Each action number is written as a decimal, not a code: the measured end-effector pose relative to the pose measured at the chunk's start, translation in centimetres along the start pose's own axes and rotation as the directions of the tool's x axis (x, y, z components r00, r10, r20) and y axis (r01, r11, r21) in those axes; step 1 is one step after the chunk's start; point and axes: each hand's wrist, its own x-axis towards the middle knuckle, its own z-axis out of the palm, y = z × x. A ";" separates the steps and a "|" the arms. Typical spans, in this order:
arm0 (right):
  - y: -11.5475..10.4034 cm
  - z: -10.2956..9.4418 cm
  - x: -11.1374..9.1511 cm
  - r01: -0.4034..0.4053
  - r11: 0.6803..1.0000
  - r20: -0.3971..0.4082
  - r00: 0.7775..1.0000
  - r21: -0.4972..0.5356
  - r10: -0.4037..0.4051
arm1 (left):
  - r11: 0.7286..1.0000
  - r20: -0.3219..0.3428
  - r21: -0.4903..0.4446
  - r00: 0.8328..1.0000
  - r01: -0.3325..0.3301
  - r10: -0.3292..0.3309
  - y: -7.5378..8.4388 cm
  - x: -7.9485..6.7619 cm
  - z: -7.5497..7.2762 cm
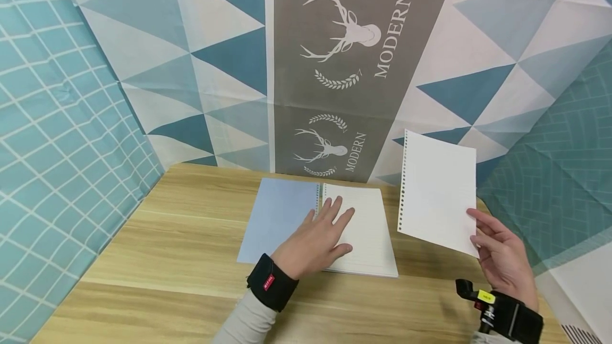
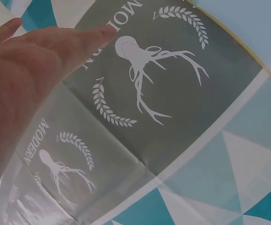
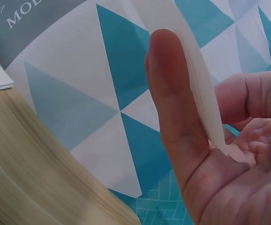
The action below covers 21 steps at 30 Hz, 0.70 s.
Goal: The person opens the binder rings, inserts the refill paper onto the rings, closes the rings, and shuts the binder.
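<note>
An open loose-leaf notebook lies on the table, its blue cover [image 1: 282, 211] folded out to the left and its white lined pages [image 1: 370, 238] on the right. My left hand [image 1: 313, 243] is over the pages with its fingers spread; whether it presses on them I cannot tell. Up to the right, my right hand [image 1: 507, 261] pinches a loose white sheet [image 1: 437, 190] by its lower right edge, clear of the table. A row of punched holes runs down the sheet's left edge. In the right wrist view the sheet [image 3: 203, 89] appears edge-on between thumb and fingers.
The wood-grain table [image 1: 181, 259] extends left of the notebook and in front of it. Behind it stands a patterned cloth backdrop [image 1: 229, 62] with deer heads and triangles. Teal grid cloth [image 1: 57, 121] hangs on the left, and darker green cloth [image 1: 554, 174] on the right.
</note>
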 end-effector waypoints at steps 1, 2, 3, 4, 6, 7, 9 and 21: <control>0.0 0.1 0.0 -0.002 1.000 0.001 1.000 -0.004 0.002 | 1.000 0.001 -0.006 1.000 0.002 -0.002 -0.1 0.0 0.0; -0.1 0.1 0.0 -0.006 1.000 0.003 1.000 -0.011 0.006 | 1.000 0.003 -0.014 1.000 0.005 -0.004 -0.1 0.0 -0.1; -0.1 0.2 0.0 -0.009 1.000 0.005 1.000 -0.021 0.009 | 1.000 0.002 -0.018 1.000 0.005 -0.005 -0.2 0.0 -0.1; -0.1 0.3 0.1 -0.011 0.999 0.004 1.000 -0.032 0.011 | 1.000 0.001 -0.023 1.000 0.006 -0.006 -0.2 0.0 -0.1; -0.1 0.4 0.1 -0.016 0.999 0.012 1.000 -0.044 0.016 | 1.000 -0.002 -0.028 1.000 0.007 -0.007 -0.4 -0.1 -0.2; 0.0 0.5 0.2 -0.016 0.999 0.019 1.000 -0.045 0.017 | 1.000 -0.003 -0.029 1.000 0.008 -0.008 -0.4 -0.1 -0.2; 0.0 0.6 0.3 -0.012 0.999 0.033 0.999 -0.047 0.014 | 1.000 -0.008 -0.030 1.000 0.010 -0.010 -0.6 -0.1 -0.3; 0.0 1.3 0.9 0.002 1.000 0.181 0.984 -0.009 0.000 | 0.999 -0.011 -0.040 1.000 0.020 -0.020 -1.0 -0.3 -0.6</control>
